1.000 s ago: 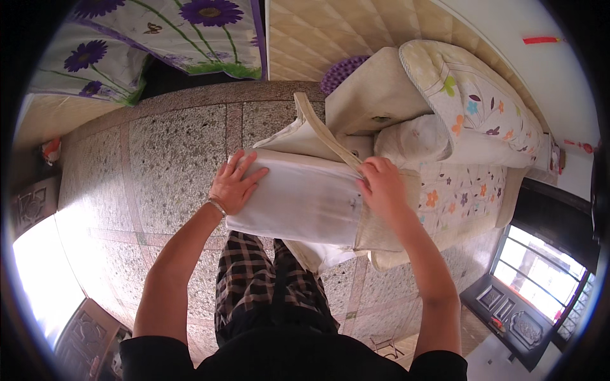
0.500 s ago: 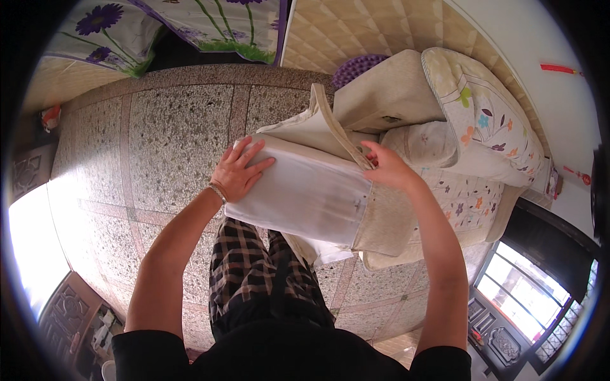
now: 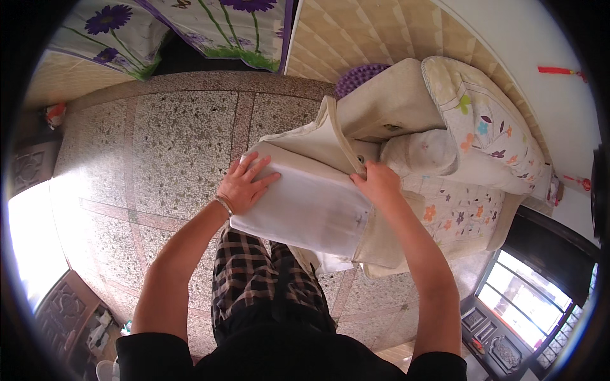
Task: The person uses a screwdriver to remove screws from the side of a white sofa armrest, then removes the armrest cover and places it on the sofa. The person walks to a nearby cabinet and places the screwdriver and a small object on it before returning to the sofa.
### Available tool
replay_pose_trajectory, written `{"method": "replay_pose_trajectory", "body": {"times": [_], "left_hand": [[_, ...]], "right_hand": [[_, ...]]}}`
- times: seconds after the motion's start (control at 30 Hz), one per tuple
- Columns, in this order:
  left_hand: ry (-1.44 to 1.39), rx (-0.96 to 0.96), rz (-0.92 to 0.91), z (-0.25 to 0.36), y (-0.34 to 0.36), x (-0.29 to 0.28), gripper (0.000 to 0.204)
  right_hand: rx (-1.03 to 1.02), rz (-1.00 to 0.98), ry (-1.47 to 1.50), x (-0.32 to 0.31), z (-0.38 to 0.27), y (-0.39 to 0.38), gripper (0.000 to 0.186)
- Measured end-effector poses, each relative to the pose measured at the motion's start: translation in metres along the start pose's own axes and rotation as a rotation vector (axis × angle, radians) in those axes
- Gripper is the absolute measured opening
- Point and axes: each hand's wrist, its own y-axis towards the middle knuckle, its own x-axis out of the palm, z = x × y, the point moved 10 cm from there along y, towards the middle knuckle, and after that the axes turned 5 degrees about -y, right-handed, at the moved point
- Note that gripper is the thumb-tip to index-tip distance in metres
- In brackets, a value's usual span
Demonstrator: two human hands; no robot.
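Note:
A block-shaped cushion (image 3: 305,203) in thin white cloth lies across in front of my legs. A beige cushion cover (image 3: 381,244) encloses its right end, and the cover's loose flap (image 3: 295,133) stands up along the far side. My left hand (image 3: 244,184) rests on the cushion's left end with its fingers spread over the top. At the cushion's far right corner, my right hand (image 3: 380,184) pinches the bound edge of the cover between thumb and fingers. The cover's near flap hangs partly hidden beside my legs.
A beige sofa (image 3: 387,98) with a flower-patterned throw (image 3: 489,143) stands to the right. On its seat is a pale rolled cushion (image 3: 422,152). A purple textured stool (image 3: 359,77) sits behind the sofa arm. Flowered curtains (image 3: 216,28) hang at the far left above the speckled floor (image 3: 181,140).
My right hand has shifted slightly left and down, and its fingers have closed on the cover's edge. My left hand stays on the cushion's left end.

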Motion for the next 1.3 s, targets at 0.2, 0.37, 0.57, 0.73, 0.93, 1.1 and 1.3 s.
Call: {"method": "replay_pose_trajectory", "body": {"times": [0.2,0.37,0.57,0.73,0.93,1.1,1.3], "left_hand": [[-0.009,0.012,0.005,0.015,-0.010,0.004,0.038],[-0.027,0.010,0.023,0.018,-0.024,0.009,0.037],[0.016,-0.002,0.025,0.003,-0.044,0.006,0.042],[0.006,0.031,0.041,0.009,-0.026,0.005,0.043],[0.014,0.014,0.031,0.013,-0.029,0.006,0.042],[0.014,0.015,0.034,0.003,-0.034,0.006,0.042],[0.041,0.027,0.026,0.003,-0.036,0.007,0.043]], "right_hand": [[-0.011,-0.007,-0.163,0.013,0.000,-0.005,0.031],[-0.064,-0.064,-0.061,0.003,0.003,-0.024,0.029],[-0.094,-0.111,0.611,0.016,0.043,-0.022,0.030],[0.078,-0.007,0.897,0.028,0.081,-0.020,0.028],[-0.566,0.319,0.069,-0.022,-0.014,-0.067,0.020],[-0.785,0.037,-0.157,0.000,-0.035,-0.086,0.015],[-0.880,0.002,-0.346,-0.003,-0.042,-0.079,0.018]]}}
